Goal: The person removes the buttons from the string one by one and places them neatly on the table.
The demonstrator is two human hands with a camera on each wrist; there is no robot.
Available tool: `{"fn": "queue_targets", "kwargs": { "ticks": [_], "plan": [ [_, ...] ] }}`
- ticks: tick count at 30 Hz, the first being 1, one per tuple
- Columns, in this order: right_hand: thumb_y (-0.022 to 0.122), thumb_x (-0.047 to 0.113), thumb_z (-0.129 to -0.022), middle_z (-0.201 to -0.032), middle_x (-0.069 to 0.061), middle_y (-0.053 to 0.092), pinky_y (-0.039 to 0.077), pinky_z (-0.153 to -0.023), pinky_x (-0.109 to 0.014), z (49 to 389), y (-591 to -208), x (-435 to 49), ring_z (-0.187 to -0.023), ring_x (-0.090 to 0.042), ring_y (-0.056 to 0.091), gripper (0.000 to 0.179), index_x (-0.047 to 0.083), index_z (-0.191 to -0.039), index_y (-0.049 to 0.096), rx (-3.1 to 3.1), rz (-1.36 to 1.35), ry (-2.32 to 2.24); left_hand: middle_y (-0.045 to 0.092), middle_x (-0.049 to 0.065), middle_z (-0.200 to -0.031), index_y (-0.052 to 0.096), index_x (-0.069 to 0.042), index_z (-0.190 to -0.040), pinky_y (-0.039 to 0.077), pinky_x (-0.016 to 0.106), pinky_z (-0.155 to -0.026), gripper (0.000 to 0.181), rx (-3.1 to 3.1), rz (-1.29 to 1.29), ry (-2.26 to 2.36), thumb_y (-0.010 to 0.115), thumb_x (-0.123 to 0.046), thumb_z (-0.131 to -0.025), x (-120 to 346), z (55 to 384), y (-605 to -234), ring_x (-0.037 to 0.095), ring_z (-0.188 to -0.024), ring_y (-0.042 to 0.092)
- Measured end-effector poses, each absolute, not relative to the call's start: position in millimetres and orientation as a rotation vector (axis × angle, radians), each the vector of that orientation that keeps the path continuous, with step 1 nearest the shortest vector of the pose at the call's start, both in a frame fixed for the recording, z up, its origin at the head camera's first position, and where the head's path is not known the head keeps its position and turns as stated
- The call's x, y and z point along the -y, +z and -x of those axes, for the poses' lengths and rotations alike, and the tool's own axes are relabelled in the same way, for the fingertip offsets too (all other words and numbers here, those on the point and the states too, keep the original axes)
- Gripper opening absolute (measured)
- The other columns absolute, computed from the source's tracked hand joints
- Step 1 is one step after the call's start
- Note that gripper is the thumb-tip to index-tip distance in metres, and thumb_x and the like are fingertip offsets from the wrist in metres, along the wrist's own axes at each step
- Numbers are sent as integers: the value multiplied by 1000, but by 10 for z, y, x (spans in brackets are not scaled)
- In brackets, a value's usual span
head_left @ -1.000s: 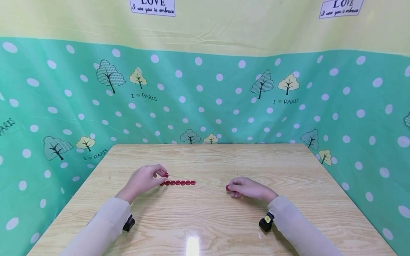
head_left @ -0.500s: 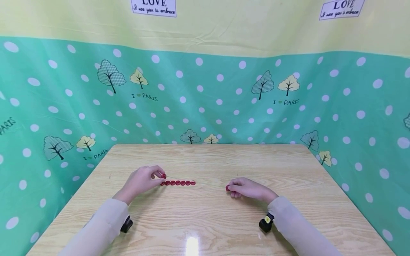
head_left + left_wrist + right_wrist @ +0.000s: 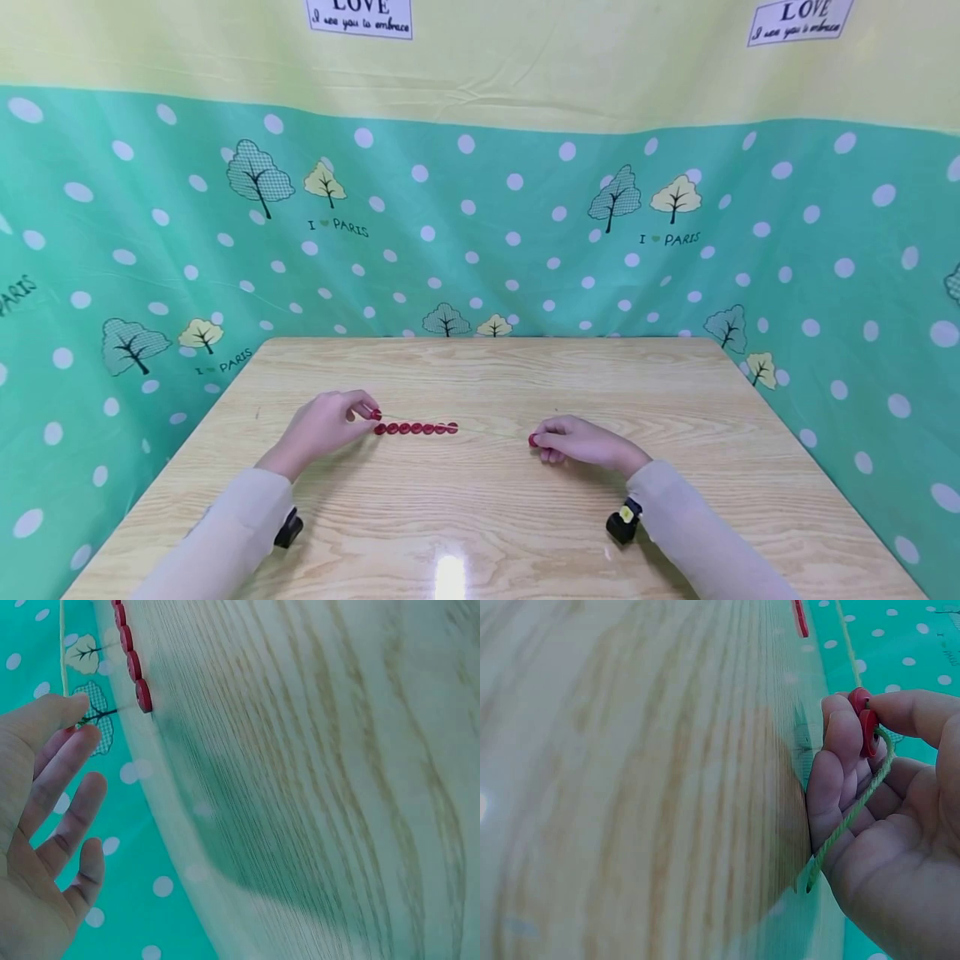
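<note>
My left hand (image 3: 322,427) is at the left end of a row of several red buttons (image 3: 417,428) on the table, pinching a red button (image 3: 376,414) between thumb and forefinger. A thin green string (image 3: 480,428) stretches across from it towards my right hand (image 3: 588,442). In the left wrist view that string (image 3: 63,649) runs up from the pinch, where the fingers mostly hide the held button. The right hand pinches two small red buttons (image 3: 868,733) set close together. The string (image 3: 859,806) passes through them, and its loose end hangs below the palm.
The wooden table (image 3: 480,517) has its far edge against a green and yellow patterned curtain (image 3: 480,208), which also rises along both sides. Black wrist cameras (image 3: 622,525) sit under the sleeves.
My left hand has drawn slightly to the left with its button, baring more of the row's left end. The right hand stays in place.
</note>
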State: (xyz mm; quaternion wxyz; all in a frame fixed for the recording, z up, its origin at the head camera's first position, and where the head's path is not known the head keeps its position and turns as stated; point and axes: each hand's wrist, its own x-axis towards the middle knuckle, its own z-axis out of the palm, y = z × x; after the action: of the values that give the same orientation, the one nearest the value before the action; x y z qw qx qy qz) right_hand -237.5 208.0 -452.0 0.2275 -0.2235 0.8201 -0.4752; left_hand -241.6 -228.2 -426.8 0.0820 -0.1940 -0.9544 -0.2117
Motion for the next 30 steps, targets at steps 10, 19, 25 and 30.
{"fn": "queue_targets", "kwargs": {
  "ticks": [10,19,25,30],
  "plan": [
    [53,24,-106,-88,-6,63,51,-72,-27,2379,-4531,-2085,-81,-17,58,28,0,-106,67,-2254,623,-1317,71,-11,-89,72,-20,-100,53,45,-77,12,2872,561,-636,76,-22,-89,2340,2409,-4279,16,-84,65],
    [53,24,-106,-88,-5,64,50,-72,-27,2376,-4512,-2083,-81,-18,58,27,1,-105,68,-2262,600,-1314,69,-11,-87,72,-20,-99,53,43,-76,16,2935,492,-635,78,-29,-88,2389,2429,-4350,13,-81,64],
    [53,23,-105,-88,-5,65,51,-72,-28,2377,-4508,-2084,-82,-18,59,26,1,-106,68,-2261,598,-1316,70,-10,-88,72,-20,-100,53,44,-77,15,2968,477,-632,78,-29,-88,2411,2455,-4399,13,-82,65],
    [53,25,-105,-89,-5,65,51,-72,-28,2382,-4517,-2087,-82,-18,59,27,2,-106,68,-2258,596,-1317,70,-9,-90,72,-20,-100,52,46,-79,15,2991,468,-627,77,-28,-89,2416,2441,-4420,15,-85,66]
  ]
}}
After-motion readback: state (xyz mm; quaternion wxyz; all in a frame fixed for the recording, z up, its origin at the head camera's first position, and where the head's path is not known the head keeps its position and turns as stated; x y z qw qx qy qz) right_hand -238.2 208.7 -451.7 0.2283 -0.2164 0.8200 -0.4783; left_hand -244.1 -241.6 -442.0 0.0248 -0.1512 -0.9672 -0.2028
